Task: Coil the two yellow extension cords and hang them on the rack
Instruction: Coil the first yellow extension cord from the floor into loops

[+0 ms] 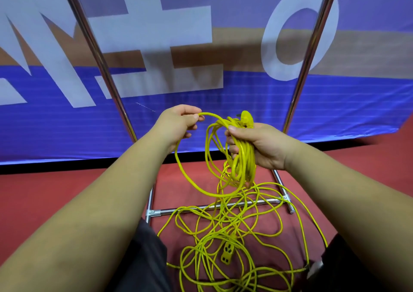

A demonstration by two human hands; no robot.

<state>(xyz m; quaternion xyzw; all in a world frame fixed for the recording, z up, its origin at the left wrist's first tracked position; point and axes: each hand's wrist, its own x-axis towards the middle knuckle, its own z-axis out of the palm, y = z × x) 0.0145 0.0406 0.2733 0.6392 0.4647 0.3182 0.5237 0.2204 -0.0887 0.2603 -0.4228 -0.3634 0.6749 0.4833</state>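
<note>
A person's two bare forearms reach forward from the bottom corners toward the middle of the view. The right hand [266, 145] is closed in a fist around a bundle of coiled loops [242, 157] of yellow extension cord, with a yellow plug [247, 118] sticking up above the thumb. The loops hang down below the fist. The left hand [178, 122] pinches a single strand of the same cord [210, 115] between thumb and fingers, its fingers curled shut on it; from there the strand arches across to the right hand and also drops in a wide loop [190, 175] beneath the left wrist. Below both hands, the rest of the yellow cord lies in a loose tangle [223, 247] on a red floor [67, 191], with a yellow multi-outlet socket end [227, 252] lying in the middle of the tangle. Whether the pile holds one cord or two cannot be told. A shiny metal rack stands just beyond the hands: two upright poles [98, 54] rise on the left and right, and a low crossbar [201, 207] runs along the floor, with cord strands draped over it. Behind the rack hangs a blue banner [223, 94] with large white letters.
</note>
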